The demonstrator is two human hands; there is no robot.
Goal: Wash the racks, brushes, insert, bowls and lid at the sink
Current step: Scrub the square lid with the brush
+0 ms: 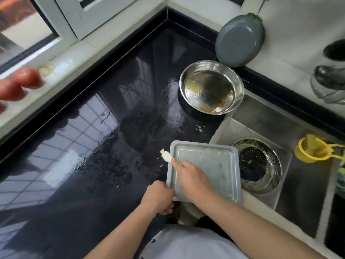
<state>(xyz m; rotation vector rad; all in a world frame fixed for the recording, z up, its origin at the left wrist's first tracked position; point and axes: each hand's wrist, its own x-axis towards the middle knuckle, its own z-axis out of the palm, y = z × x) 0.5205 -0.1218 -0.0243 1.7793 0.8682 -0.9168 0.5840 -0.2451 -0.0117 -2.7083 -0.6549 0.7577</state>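
The black counter point(78, 150) fills most of the view, wet and beaded with water near the sink point(308, 184), which lies at the right with a steel bowl point(261, 165) sitting in its basin over the drain. A second steel bowl point(211, 86) stands on the counter at the sink's far corner, smeared with yellowish residue. Behind it a grey pan point(239, 40) leans against the wall. The grey square lid point(205, 172) is held flat over the counter's front edge, just beside the sink. The left hand point(158, 197) grips the lid's near left corner, fingers curled under it. The right hand point(192, 176) lies over the lid and holds a white brush point(166, 156), whose tip pokes past the lid's far left corner. A yellow strainer point(313, 148) rests on the sink's right side. Tomatoes point(18, 85) sit on the window sill at the left.
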